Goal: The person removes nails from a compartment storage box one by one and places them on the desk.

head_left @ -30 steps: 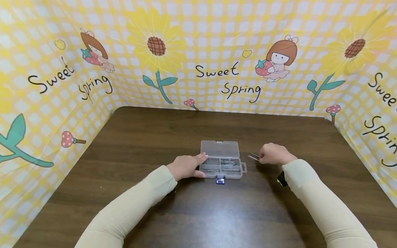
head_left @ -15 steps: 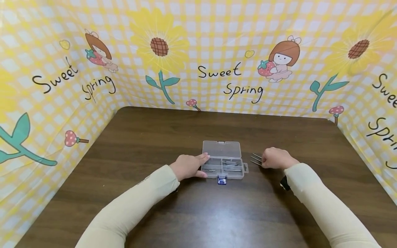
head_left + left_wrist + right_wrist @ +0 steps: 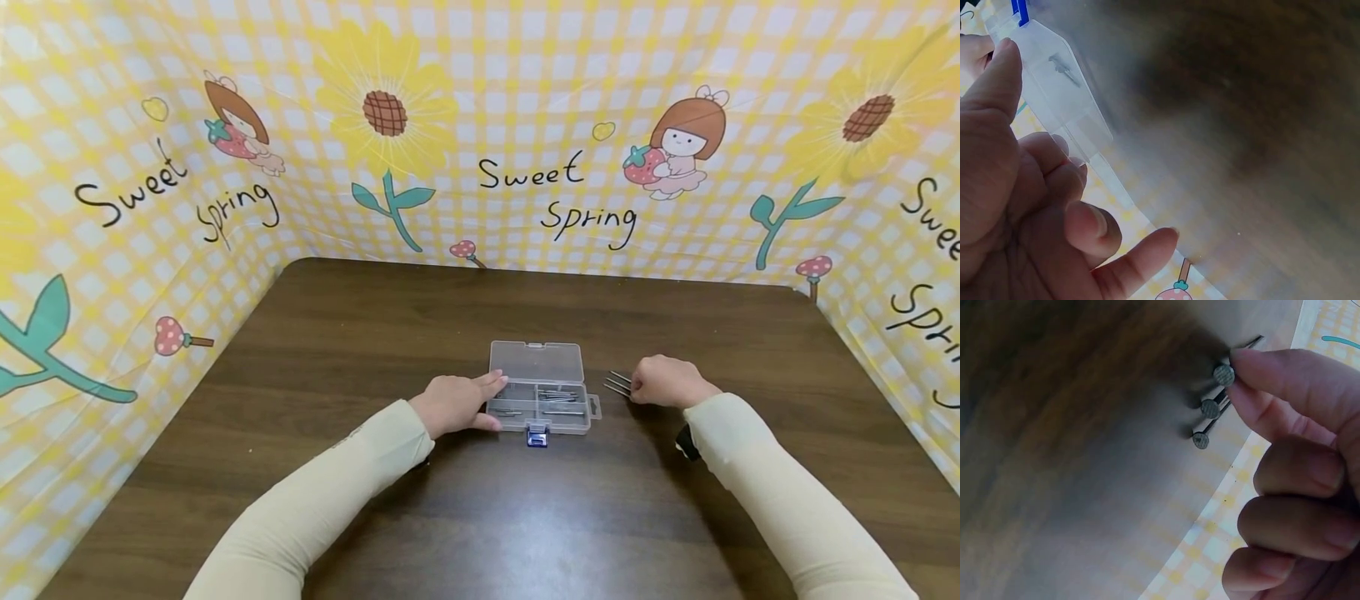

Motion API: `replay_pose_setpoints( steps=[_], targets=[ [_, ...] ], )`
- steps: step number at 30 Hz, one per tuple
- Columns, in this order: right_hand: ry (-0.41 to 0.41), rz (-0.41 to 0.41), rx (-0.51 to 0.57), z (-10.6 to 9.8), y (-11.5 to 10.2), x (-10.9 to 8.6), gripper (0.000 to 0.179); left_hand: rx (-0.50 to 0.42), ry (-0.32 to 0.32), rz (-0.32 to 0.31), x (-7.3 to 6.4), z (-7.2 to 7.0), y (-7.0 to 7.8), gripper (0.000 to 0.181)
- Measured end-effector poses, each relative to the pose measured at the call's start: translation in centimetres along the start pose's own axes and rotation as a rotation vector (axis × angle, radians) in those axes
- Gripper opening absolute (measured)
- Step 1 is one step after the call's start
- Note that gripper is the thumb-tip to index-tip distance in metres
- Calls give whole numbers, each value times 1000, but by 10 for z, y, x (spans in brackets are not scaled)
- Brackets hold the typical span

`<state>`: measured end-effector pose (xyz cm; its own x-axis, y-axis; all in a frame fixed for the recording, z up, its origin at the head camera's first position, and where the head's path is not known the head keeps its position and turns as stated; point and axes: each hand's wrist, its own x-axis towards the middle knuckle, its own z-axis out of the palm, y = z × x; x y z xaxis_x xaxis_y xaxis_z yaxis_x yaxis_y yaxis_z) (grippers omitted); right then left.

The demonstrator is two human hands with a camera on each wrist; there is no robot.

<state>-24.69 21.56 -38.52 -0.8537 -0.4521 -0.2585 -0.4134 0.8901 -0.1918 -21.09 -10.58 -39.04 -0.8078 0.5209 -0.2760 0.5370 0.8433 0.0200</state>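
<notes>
A clear plastic compartment box [image 3: 562, 427] stands with its lid [image 3: 535, 361] raised; several metal nails [image 3: 557, 396] lie inside. My left hand [image 3: 453, 404] holds the box by its left end, thumb at the front corner and forefinger near the hinge. To the right of the box, three nails [image 3: 617, 384] lie side by side, points out of sight at the far end in the right wrist view. My right hand [image 3: 667, 382] pinches the nearest nail [image 3: 1224, 375] between thumb and forefinger, just by its flat head. The other two nail heads [image 3: 1210, 409] show beside it.
The box's blue latch [image 3: 537, 437] hangs at its front, and a hanging tab [image 3: 595, 407] juts from its right end. Brown wood-grain table [image 3: 450, 517] lies underneath. A yellow checked cloth [image 3: 480, 100] encloses the back and both sides.
A second ago two nails showed at my right hand; now three show. The right hand has shifted slightly toward the front. My left hand keeps its hold on the box.
</notes>
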Motion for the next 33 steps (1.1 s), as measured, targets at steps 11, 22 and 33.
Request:
replay_pose_setpoints(
  steps=[11, 22, 33],
  targets=[
    [3, 28, -5, -2, 2, -1, 26, -16, 11, 6, 0, -2, 3, 75],
    [50, -6, -8, -9, -5, 0, 12, -7, 7, 10, 0, -1, 2, 76],
    [114, -168, -12, -18, -38, 2, 10, 29, 50, 13, 1, 2, -3, 76]
  ],
)
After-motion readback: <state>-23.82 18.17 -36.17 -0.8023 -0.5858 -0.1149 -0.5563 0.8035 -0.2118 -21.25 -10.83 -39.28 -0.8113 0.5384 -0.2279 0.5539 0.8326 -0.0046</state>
